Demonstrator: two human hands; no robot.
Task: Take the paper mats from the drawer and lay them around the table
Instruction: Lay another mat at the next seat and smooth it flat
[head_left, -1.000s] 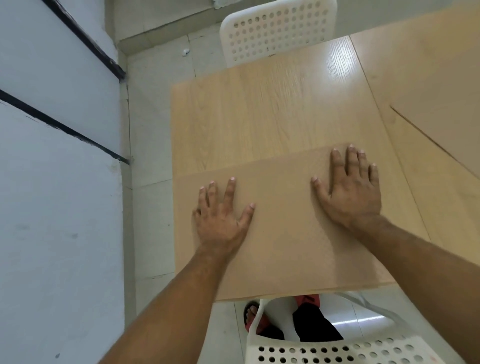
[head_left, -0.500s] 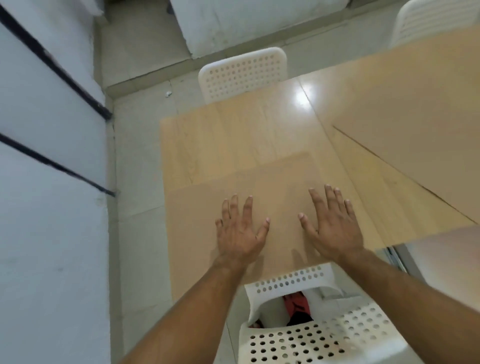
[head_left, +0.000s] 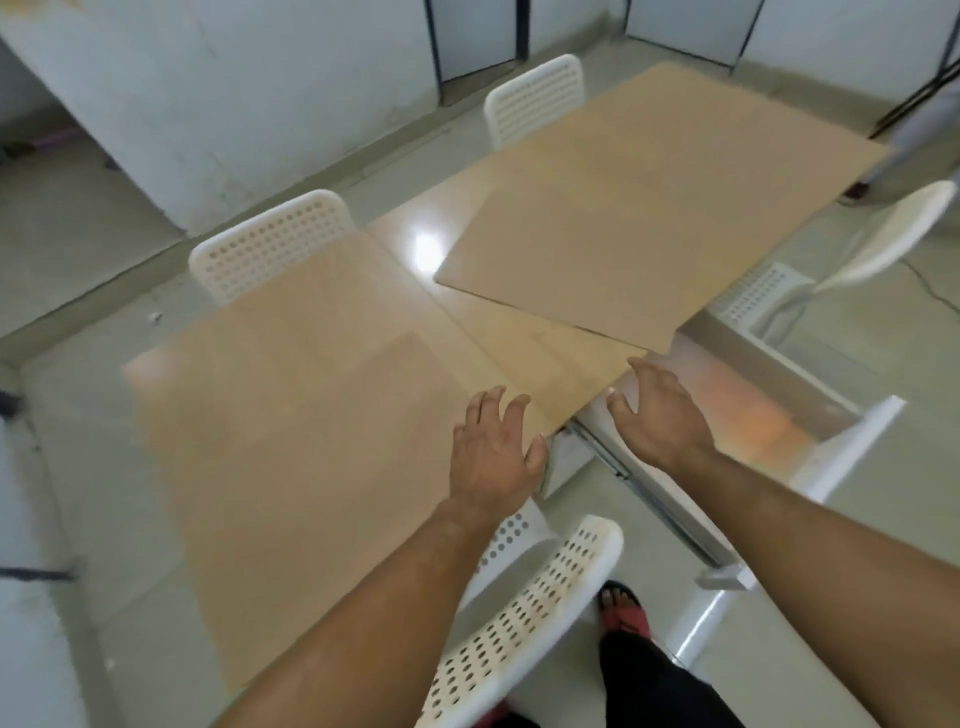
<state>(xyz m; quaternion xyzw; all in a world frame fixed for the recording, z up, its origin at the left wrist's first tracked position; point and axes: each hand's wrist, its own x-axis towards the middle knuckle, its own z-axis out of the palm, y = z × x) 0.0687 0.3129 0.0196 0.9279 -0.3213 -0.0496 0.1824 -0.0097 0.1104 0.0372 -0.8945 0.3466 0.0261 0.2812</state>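
Both hands are open and hold nothing, the left hand (head_left: 493, 447) spread over the near mat (head_left: 311, 493) and the right hand (head_left: 662, 415) past the table (head_left: 483, 332) edge, so a bump could knock the right mat (head_left: 597, 260), which seems to stick out over that edge, onto the floor.

no legible txt, no labels

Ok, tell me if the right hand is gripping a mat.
No, the right hand is open, fingers spread, with nothing in it.
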